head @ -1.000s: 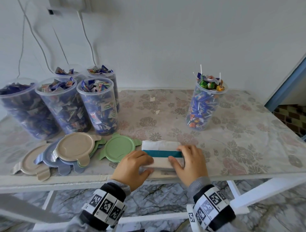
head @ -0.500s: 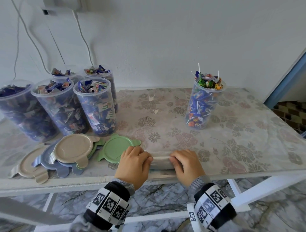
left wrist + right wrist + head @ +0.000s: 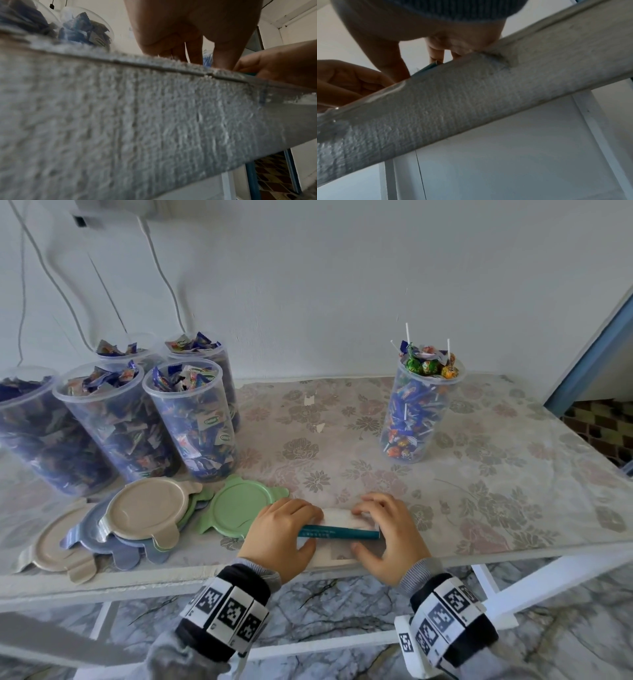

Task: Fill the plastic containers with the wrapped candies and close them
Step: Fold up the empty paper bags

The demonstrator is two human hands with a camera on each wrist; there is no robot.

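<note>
Currently both hands are at the near edge of the table [image 3: 479, 484], holding a white box with a teal stripe [image 3: 337, 531] between them. Left hand [image 3: 279, 537]: fingers curled over the box's left end, thumb low on the near side. Right hand [image 3: 388, 537]: fingers curled over the right end, thumb tucked below. Box appears tilted, teal side facing the near edge; wrist views show mostly the table's edge, grip detail poor.

Plastic containers: five clear tubs of wrapped candies [image 3: 195, 419] clustered far left, all filled to the rim and lidless. One more tub, holding lollipops [image 3: 419, 405], stands alone far right, also lidless.

Lids: green lid [image 3: 236, 506] flat just left of the left hand; stack of beige and blue lids [image 3: 147, 508] further left, overlapping.

Cables [image 3: 161, 268] hang on the far wall.
</note>
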